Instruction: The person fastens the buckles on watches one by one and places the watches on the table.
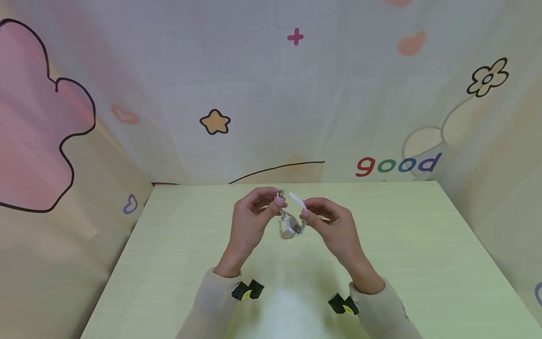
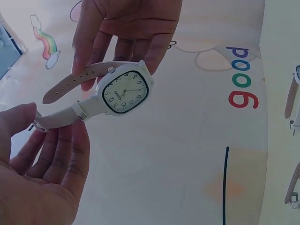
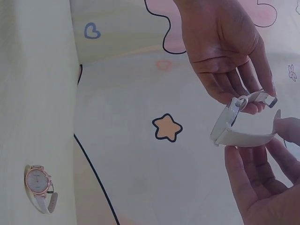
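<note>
A white-strapped wristwatch [image 2: 125, 92] with a rounded-square dial is stretched between my two hands, above the table. My left hand [image 1: 251, 216] pinches the buckle end of its strap between thumb and fingers. On the other side, my right hand [image 1: 334, 223] pinches the strap half with the holes, and its pointed tip sticks out past the fingers. The strap is unfastened, its two ends apart. In the right wrist view the watch [image 3: 229, 122] shows edge-on, with the strap bent in an open curve.
Below lies a pale table [image 1: 169, 263]. A second watch with a rose-gold round case [image 3: 37, 181] rests on it. Parts of other watches [image 2: 291, 98] show at the left wrist view's edge. A printed curtain [image 1: 254, 84] stands behind the table.
</note>
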The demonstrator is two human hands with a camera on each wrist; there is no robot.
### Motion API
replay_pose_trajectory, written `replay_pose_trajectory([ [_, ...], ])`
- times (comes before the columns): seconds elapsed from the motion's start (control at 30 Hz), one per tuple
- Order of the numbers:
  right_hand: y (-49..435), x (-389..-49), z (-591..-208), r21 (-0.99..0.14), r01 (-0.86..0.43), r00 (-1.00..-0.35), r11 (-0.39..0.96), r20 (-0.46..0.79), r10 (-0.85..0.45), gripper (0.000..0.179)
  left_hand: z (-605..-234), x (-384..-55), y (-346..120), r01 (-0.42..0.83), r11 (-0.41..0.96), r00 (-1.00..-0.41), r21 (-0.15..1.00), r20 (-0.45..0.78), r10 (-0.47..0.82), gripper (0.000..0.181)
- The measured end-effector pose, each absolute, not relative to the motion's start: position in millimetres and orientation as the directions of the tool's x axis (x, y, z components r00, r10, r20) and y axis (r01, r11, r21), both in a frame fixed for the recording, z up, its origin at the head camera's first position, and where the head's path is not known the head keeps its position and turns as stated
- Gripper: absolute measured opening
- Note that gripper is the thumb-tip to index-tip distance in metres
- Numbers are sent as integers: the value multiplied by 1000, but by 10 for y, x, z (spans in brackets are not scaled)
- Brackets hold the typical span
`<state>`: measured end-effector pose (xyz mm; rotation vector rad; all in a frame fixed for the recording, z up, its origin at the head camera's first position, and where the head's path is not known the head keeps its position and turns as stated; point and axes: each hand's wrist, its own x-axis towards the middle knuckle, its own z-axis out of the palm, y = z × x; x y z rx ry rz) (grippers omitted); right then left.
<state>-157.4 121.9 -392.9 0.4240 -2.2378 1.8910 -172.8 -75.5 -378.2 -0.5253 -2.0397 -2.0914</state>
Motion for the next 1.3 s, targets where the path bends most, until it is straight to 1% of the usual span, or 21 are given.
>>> replay_pose_trajectory([
  [0.2, 1225, -1558, -3920, -934, -320, -946, 157, 307, -106, 24, -3762, -1702, -736, 352, -29, -928, 936, 353, 122, 23],
  [0.57, 1217, -1551, -3917, -937, -304, -951, 170, 288, -110, 22, -3777, -1703, -710, 369, -3, -915, 929, 364, 177, 24],
  [0.93, 1232, -1576, -3924, -932, -320, -946, 167, 306, -104, 21, -3831, -1756, -677, 320, 2, -925, 947, 312, 217, 23],
  [1.3, 1234, -1575, -3898, -929, -337, -940, 155, 323, -110, 20, -3849, -1743, -645, 304, 14, -931, 953, 293, 216, 20],
])
